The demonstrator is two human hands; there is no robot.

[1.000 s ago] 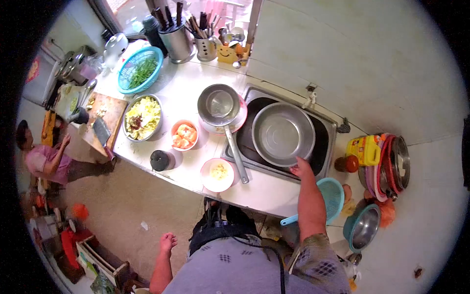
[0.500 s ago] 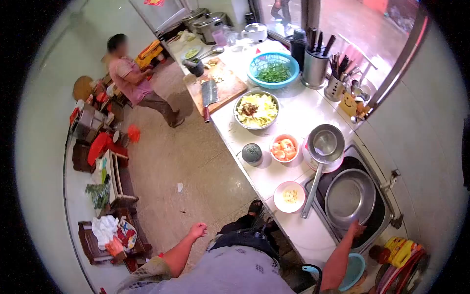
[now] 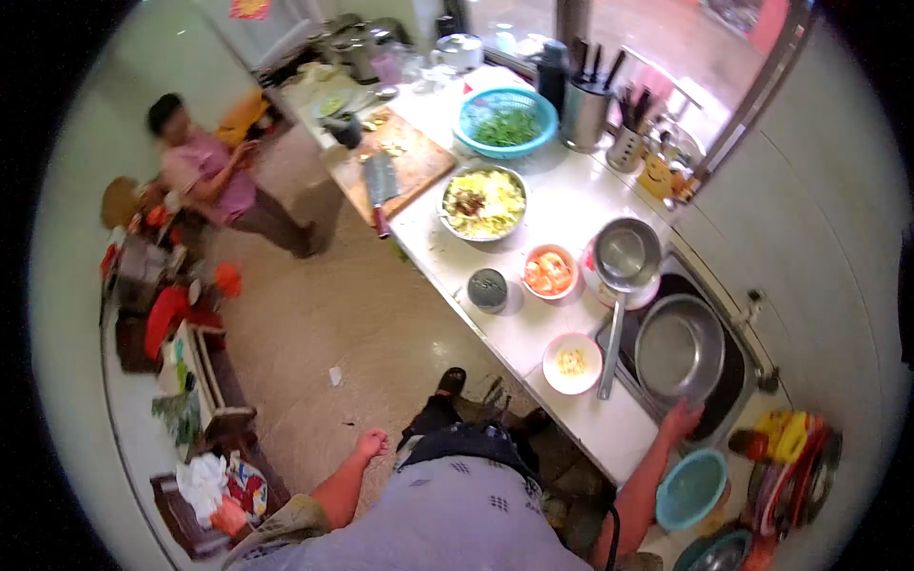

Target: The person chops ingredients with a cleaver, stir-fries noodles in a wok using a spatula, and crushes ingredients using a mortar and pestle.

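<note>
My right hand (image 3: 682, 419) is at the near rim of a round metal basin (image 3: 678, 344) in the sink, its fingers closed on the edge. My left hand (image 3: 371, 443) hangs over the floor beside my body, fingers curled, nothing visible in it. A long-handled metal saucepan (image 3: 627, 255) rests left of the basin, on top of another bowl. Nearby on the counter are a bowl of chopped pale pieces (image 3: 571, 363), a bowl of orange-red pieces (image 3: 549, 273) and a dark-topped jar (image 3: 487, 290).
Farther along stand a bowl of chopped vegetables (image 3: 483, 204), a cleaver (image 3: 380, 186) on a cutting board (image 3: 419, 157), a blue basket of greens (image 3: 505, 122) and a knife block (image 3: 585, 114). A teal basin (image 3: 692, 488) lies near my right forearm. Another person (image 3: 224, 181) stands across the room.
My view has shifted, so the counter appears higher and further left. My right hand stays at the basin's rim. The other person's forearms are now raised in front of the body.
</note>
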